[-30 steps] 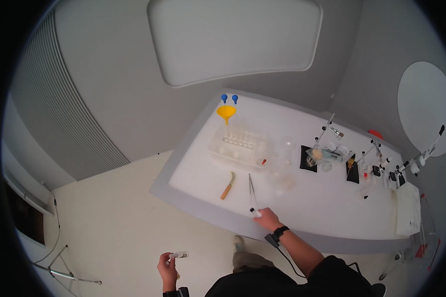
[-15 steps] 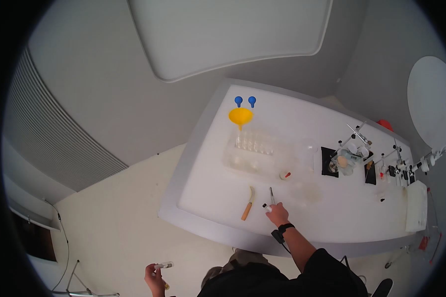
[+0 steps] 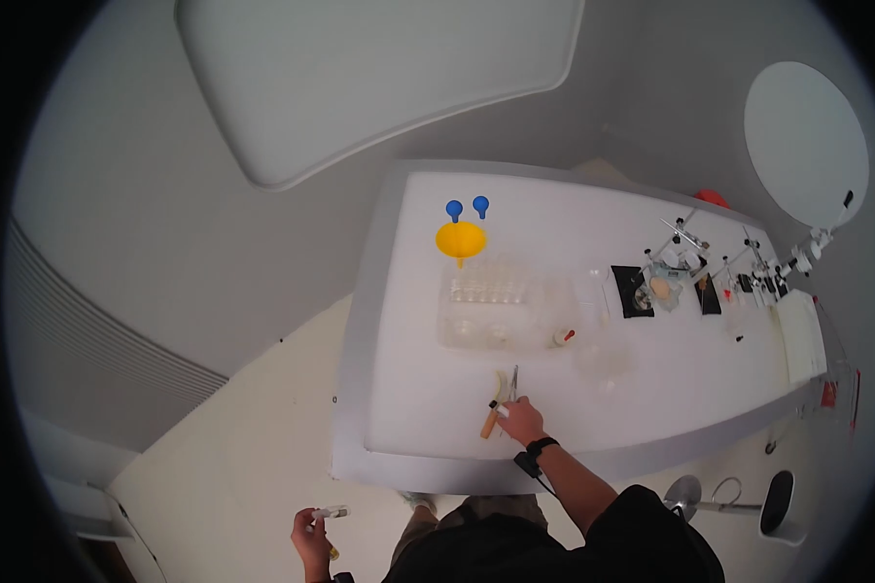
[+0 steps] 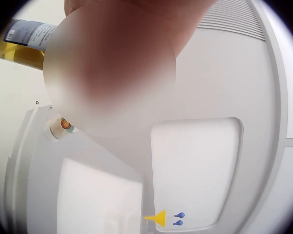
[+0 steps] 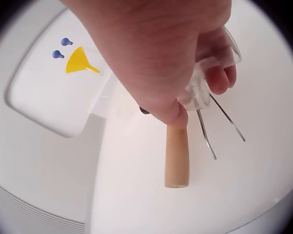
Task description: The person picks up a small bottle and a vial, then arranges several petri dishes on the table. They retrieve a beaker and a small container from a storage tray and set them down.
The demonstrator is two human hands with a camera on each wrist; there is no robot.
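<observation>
Glassware (image 5: 199,92), likely slick and fragile, is held above the worktop (image 3: 437,428) in the right hand (image 3: 522,420), fingers (image 5: 217,81) curled, best gripped round its body; a bottle (image 4: 24,46) is held in the left hand (image 3: 309,539).

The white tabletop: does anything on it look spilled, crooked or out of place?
Nothing looks clearly spilled or broken. The wooden-handled curved knife, lying close to the tweezers, seems the odd one out: it looks more like a garden tool than something kept with clear tubes.
</observation>
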